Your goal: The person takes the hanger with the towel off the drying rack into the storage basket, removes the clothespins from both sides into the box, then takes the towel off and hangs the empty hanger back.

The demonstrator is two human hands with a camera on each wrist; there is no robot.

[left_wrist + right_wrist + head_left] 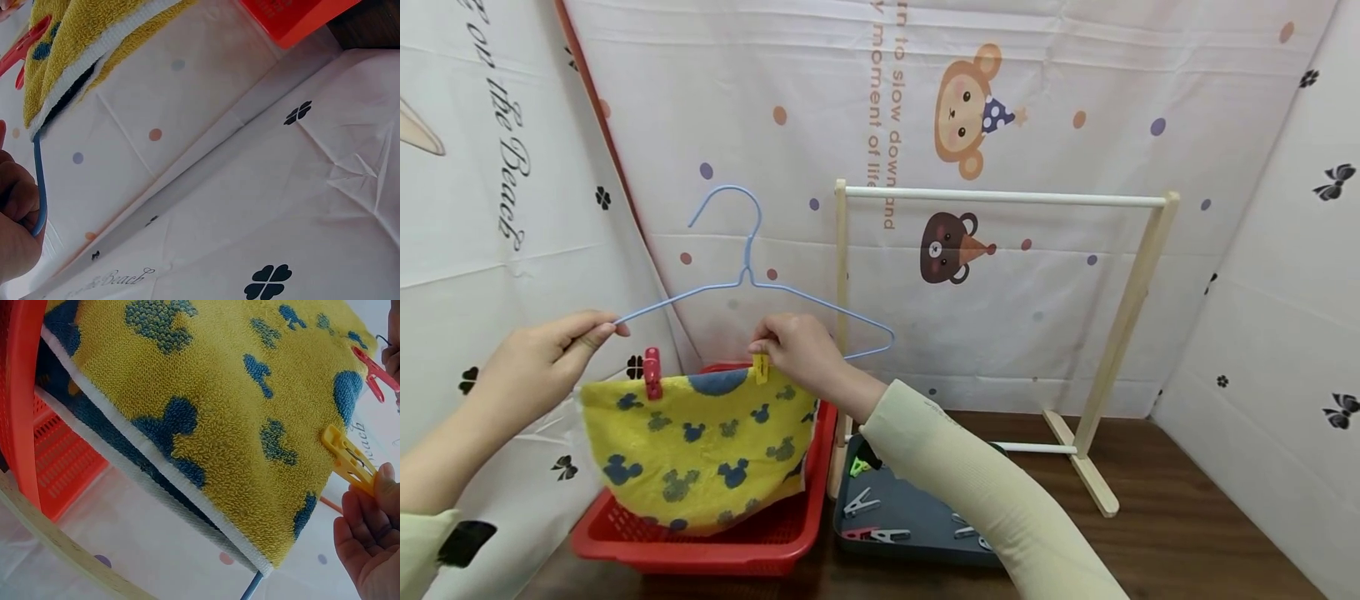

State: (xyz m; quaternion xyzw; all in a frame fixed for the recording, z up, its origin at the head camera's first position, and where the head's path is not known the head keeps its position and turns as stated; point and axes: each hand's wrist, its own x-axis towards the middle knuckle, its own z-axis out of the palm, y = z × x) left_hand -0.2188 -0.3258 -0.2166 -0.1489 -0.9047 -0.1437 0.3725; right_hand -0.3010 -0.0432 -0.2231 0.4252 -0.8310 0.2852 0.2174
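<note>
Prob. pegging towel [700, 467] to hanger [747, 265], frame L; pinching yellow peg [762, 369] (R grip [805, 346]), hanger (L grip [553, 354]); next, likely, release peg.

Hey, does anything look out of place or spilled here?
Only the backdrop: its printed monkey and bear lie sideways, as if hung turned. Nothing looks spilled; the yellow towel hangs pegged on the hanger.

The towel [244, 425] is rough terry cloth, the yellow clothespin [762, 369] smooth plastic, the basket [707, 552] glossy plastic, the rack post [1127, 325] matt wood.
</note>
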